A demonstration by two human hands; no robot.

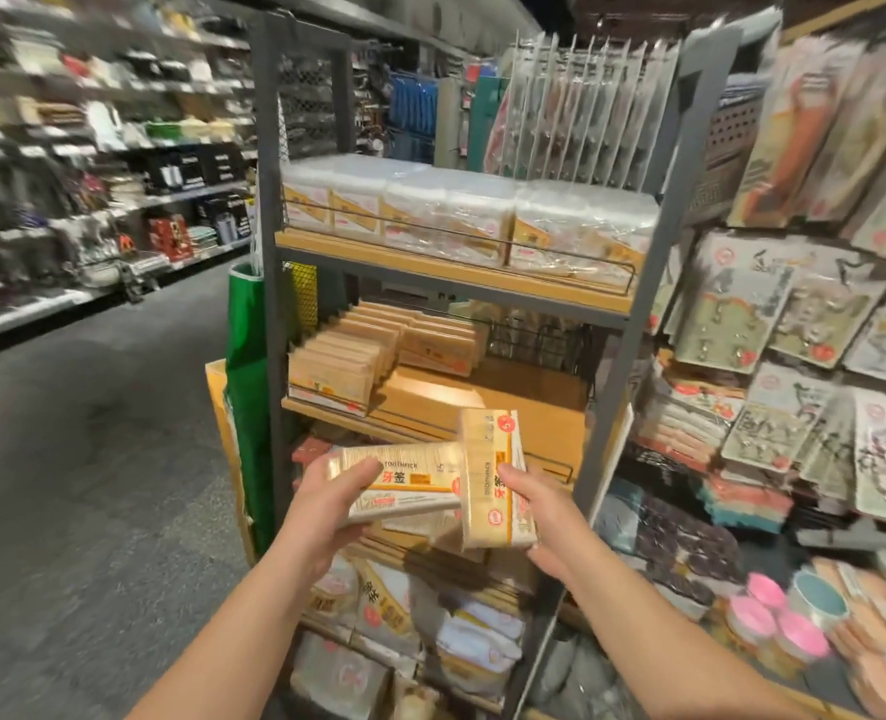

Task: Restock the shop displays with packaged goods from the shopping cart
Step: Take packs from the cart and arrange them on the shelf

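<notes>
My left hand grips a flat toothpick pack lying sideways, its orange label facing me. My right hand holds a second toothpick pack standing on end, just right of the first; the two packs touch. Both are held in front of the middle shelf of a grey metal rack. On that shelf's left side stand several matching toothpick packs in rows; its right half shows bare wood. The shopping cart is out of view.
The top shelf holds plastic-wrapped bundles behind a wire rail. Lower shelves carry bagged goods. Hanging carded items fill the wall at right, with pink-lidded jars below. A green bag hangs on the rack's left; the aisle floor opens leftward.
</notes>
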